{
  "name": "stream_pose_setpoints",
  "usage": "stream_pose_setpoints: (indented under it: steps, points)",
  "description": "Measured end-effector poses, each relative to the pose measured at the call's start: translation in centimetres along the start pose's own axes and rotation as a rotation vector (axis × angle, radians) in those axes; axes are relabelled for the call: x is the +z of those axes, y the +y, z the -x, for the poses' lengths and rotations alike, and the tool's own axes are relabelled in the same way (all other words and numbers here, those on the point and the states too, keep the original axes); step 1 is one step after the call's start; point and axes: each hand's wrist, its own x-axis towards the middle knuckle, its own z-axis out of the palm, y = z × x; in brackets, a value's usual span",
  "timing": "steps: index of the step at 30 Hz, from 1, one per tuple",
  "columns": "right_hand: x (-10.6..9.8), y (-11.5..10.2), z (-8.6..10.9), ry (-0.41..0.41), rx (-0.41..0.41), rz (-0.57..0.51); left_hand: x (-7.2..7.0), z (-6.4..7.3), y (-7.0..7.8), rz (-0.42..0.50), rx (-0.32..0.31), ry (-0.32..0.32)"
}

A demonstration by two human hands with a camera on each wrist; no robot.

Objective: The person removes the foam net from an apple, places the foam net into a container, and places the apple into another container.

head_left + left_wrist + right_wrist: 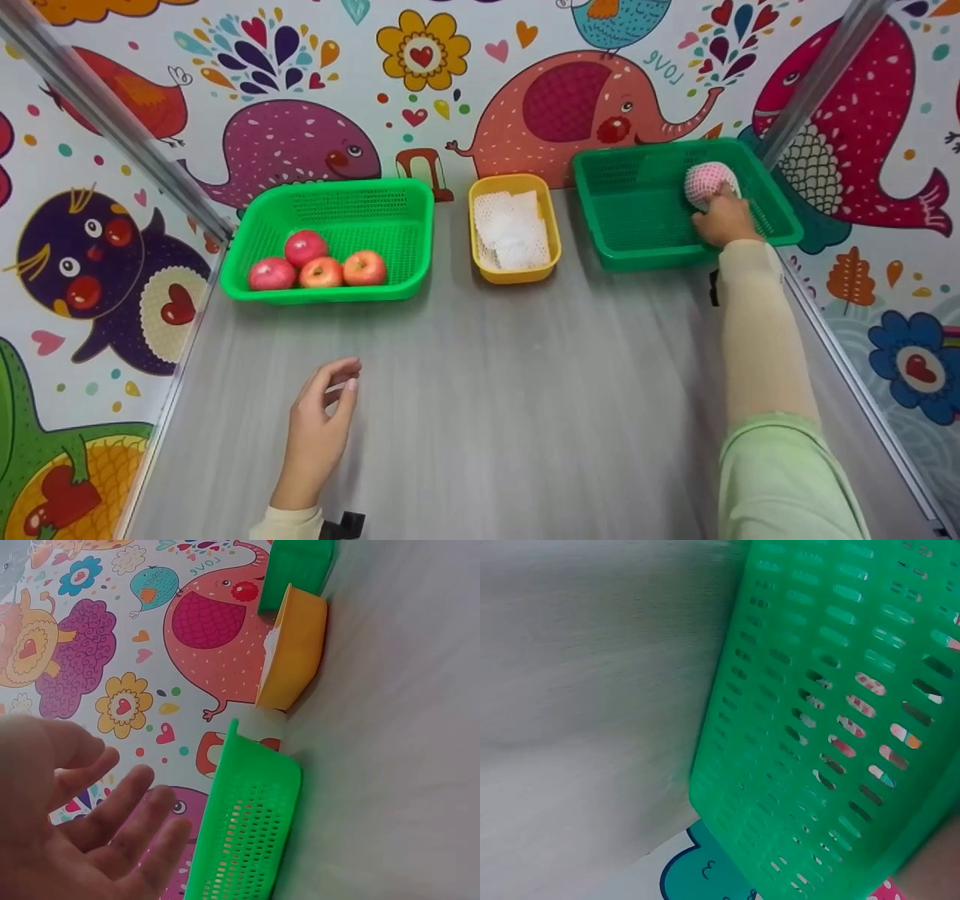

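In the head view, my right hand (724, 217) reaches into the dark green basket (637, 259) at the back right. Its fingers grip an apple (709, 180) wrapped in a white foam net, pink showing through the mesh. The right wrist view shows mostly that basket's slotted wall (817, 712), which hides the apple. My left hand (322, 420) hovers over the table at front left, fingers loosely bent and holding nothing. Beyond it, several bare red apples (321, 271) sit together in the bright green basket (409, 232).
Between the two green baskets stands a small yellow basket (517, 276) holding white foam nets (512, 229). The grey table (510, 405) is bounded by walls with cartoon animals, and metal posts (821, 82) rise at the back corners.
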Motion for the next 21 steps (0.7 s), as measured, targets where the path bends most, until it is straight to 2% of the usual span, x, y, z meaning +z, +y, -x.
stream_pose_setpoints:
  steps: [8,10,16,21]
  points:
    - [-0.1,0.3,-0.1,-0.020,-0.003,0.032,0.9,0.0,-0.2,0.032,0.003,-0.022]
    - [-0.1,0.1,-0.1,0.006,0.010,0.041,1.0,-0.1,-0.3,0.043,-0.002,-0.023]
    - [0.3,-0.4,-0.1,0.156,0.010,0.049,1.2,0.1,-0.9,0.046,-0.036,-0.033]
    - [1.0,-0.1,0.2,0.187,0.008,0.007,1.1,0.3,-1.3,0.032,-0.047,-0.031]
